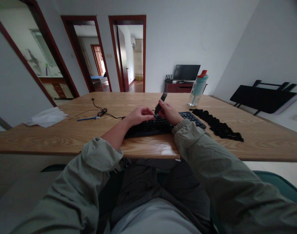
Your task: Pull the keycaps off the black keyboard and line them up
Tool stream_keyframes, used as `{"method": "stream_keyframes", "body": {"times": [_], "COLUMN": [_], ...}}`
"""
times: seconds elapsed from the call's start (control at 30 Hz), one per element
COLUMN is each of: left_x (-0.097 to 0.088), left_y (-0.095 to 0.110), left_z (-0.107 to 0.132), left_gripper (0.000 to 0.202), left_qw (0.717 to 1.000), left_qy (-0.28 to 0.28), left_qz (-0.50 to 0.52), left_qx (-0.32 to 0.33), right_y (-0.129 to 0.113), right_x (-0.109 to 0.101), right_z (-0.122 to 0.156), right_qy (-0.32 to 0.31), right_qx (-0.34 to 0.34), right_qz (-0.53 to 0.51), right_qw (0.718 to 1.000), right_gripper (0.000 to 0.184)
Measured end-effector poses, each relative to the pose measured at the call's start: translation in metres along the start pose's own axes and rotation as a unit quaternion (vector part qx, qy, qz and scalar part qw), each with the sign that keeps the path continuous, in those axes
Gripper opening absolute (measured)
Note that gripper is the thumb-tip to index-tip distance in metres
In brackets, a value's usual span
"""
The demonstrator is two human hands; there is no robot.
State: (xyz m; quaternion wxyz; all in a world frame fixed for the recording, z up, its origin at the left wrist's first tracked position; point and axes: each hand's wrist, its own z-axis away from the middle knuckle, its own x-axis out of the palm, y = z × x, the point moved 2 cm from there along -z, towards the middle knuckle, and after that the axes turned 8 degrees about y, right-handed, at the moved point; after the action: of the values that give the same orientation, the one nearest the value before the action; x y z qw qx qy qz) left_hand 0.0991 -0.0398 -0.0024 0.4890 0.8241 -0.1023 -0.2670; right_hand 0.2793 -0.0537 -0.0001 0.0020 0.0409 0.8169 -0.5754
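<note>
A black keyboard (191, 117) lies on the wooden table (65, 136) in front of me. My right hand (169, 112) is closed round a slim dark tool (161, 103), held tilted with its tip pointing down at the keys. My left hand (138, 115) rests on the keyboard just left of the tool's tip, its fingers curled and pinched together near the tip; what they hold, if anything, is too small to see. A heap of loose black keycaps (217, 125) lies on the table to the right of the keyboard.
A teal water bottle with a red cap (198, 89) stands behind the keycaps. A black cable (102, 112) and a blue pen (87, 119) lie at the left, with white paper (46, 117) farther left. A black folded chair (262, 97) leans on the right wall.
</note>
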Motion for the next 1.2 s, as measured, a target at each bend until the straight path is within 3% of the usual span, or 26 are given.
{"method": "stream_keyframes", "body": {"times": [0.13,0.43,0.7,0.9,1.2], "left_x": [0.001,0.003,0.006,0.001,0.004], "left_y": [0.001,-0.002,-0.013,-0.013,-0.011], "left_z": [0.001,-0.001,-0.003,-0.003,-0.001], "left_gripper": [0.027,0.034,0.045,0.043,0.040], "left_qw": [1.000,0.998,0.995,0.995,0.994], "left_qy": [-0.007,0.042,0.039,0.043,0.024], "left_qz": [-0.011,0.025,0.079,0.072,0.085], "left_qx": [0.000,-0.030,-0.055,-0.056,-0.060], "right_y": [0.000,0.002,0.005,0.006,0.001], "right_x": [0.000,0.001,0.002,0.001,0.003], "right_z": [0.000,-0.002,-0.002,-0.002,0.001], "right_qy": [0.009,-0.003,-0.012,-0.001,-0.017], "right_qx": [-0.002,-0.015,-0.029,-0.001,-0.025], "right_qz": [-0.003,0.000,-0.001,-0.006,-0.030], "right_qw": [1.000,1.000,1.000,1.000,0.999], "right_gripper": [0.058,0.057,0.056,0.056,0.057]}}
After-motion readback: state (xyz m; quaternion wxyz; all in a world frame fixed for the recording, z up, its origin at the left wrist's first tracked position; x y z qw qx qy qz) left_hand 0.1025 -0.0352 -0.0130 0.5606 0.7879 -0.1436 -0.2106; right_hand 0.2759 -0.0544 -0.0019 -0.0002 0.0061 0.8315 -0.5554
